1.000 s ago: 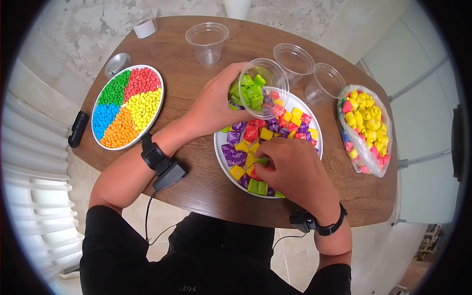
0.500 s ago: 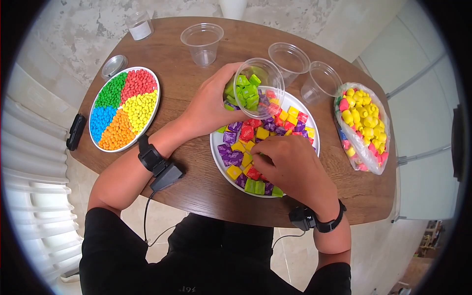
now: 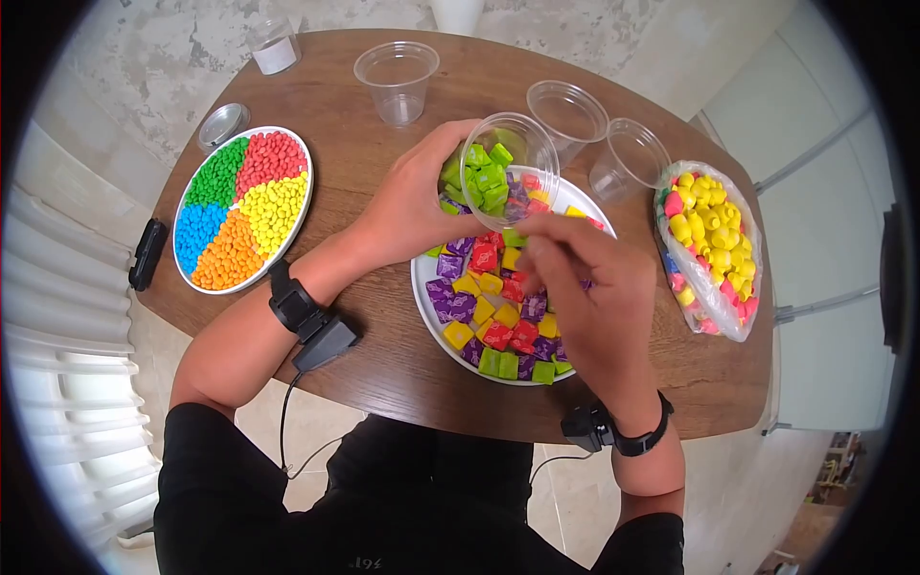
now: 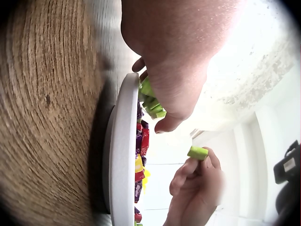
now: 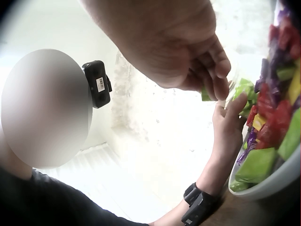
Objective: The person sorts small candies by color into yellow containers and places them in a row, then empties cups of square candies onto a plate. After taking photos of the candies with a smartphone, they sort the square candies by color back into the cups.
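My left hand (image 3: 407, 206) grips a clear plastic cup (image 3: 530, 144), tilted over a white plate (image 3: 423, 311). Green wrapped candies (image 3: 487, 182) lie heaped inside the cup. Between thumb and fingertips, my right hand (image 3: 606, 297) pinches one green candy (image 4: 198, 152), close by the cup's rim on the near side. Red, yellow, purple and green wrapped candies (image 3: 460, 307) are spread over the plate below both hands. The right wrist view shows the right fingers bent, a green bit of the candy (image 5: 205, 95) poking out beside them.
At the left stands a round dish (image 3: 310, 187) of small candies sorted by colour. Clear cups (image 3: 398, 84) line the back and right. A plastic bag (image 3: 738, 321) of yellow and pink pieces sits at the right edge; a jar (image 3: 275, 56) stands far left.
My right hand has risen from the candies on the plate and moved up towards the cup, a green candy in its fingers. The left hand keeps the cup nearly still.
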{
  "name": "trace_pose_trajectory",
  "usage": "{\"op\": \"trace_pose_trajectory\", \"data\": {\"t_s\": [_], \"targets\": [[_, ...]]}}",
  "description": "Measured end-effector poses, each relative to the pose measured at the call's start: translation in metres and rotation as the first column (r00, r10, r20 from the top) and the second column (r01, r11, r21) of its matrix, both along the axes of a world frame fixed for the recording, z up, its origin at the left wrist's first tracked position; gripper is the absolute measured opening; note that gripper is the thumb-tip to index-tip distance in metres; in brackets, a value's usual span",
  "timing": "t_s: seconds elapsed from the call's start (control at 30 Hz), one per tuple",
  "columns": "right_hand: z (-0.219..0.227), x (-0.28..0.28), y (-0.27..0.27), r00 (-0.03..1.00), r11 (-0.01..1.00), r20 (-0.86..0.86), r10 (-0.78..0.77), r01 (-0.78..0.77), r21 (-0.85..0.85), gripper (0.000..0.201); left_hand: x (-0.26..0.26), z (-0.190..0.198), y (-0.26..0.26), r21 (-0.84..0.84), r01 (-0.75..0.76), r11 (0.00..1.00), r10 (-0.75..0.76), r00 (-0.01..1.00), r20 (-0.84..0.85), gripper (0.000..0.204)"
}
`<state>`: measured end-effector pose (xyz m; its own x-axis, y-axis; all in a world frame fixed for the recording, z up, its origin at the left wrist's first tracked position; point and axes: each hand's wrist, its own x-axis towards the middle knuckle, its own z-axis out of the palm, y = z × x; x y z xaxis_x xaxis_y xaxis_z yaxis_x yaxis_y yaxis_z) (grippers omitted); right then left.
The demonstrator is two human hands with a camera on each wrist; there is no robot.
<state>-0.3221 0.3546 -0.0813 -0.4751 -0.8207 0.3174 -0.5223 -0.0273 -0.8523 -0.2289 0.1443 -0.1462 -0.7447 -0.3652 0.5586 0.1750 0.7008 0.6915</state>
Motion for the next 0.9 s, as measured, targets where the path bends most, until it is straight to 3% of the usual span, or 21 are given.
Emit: {"op": "trace_pose_trajectory", "data": {"t_s": [0.03,0.1,0.23,0.3,0.43,0.5,0.63,0.7,0.83,0.9], "targets": [[-0.005,-0.002,-0.003,1.000,1.000,0.000,-0.003,0.003,0.002,0.015,0.000,0.000,0.000,0.002,0.003,1.000,-0.003,1.000,0.000,0.082],[-0.017,-0.007,-0.012,0.998,0.964,-0.032,-0.059,0.048,-0.261,0.018,0.000,0.002,0.000,-0.030,0.000,1.000,0.000,1.000,-0.001,0.083],[-0.015,-0.006,-0.017,0.988,0.955,-0.145,-0.049,0.004,-0.296,0.020,0.002,0.002,0.000,-0.034,-0.001,0.999,0.002,1.000,0.005,0.084],[-0.013,-0.008,-0.015,0.947,0.970,-0.318,0.051,-0.122,-0.209,0.020,0.001,0.003,0.000,-0.028,-0.005,1.000,0.005,1.000,-0.003,0.084],[-0.018,-0.009,-0.015,0.938,0.966,-0.342,0.065,-0.145,-0.216,0.022,0.004,0.004,0.000,-0.009,0.006,1.000,-0.006,0.998,0.069,0.085],[-0.015,-0.010,-0.018,0.865,0.951,-0.498,0.070,-0.209,-0.229,0.022,0.002,0.001,0.001,-0.003,-0.005,1.000,0.006,0.999,0.044,0.082],[-0.013,0.002,-0.017,0.870,0.965,-0.484,0.097,-0.201,-0.169,0.016,-0.001,0.000,-0.004,0.004,-0.025,1.000,0.025,1.000,-0.003,0.080],[-0.022,0.003,-0.021,0.828,0.940,-0.499,0.255,-0.334,-0.075,0.019,-0.003,-0.005,-0.007,0.188,-0.001,0.982,0.010,0.999,-0.048,0.085],[-0.038,0.005,-0.029,0.748,0.941,-0.601,0.283,-0.336,0.026,0.017,-0.005,-0.009,-0.011,0.261,-0.017,0.965,0.040,0.996,-0.081,0.086],[-0.040,0.008,-0.028,0.669,0.945,-0.673,0.315,-0.284,0.161,0.021,-0.004,-0.008,-0.011,0.271,-0.029,0.962,0.044,0.998,-0.049,0.082]]}}
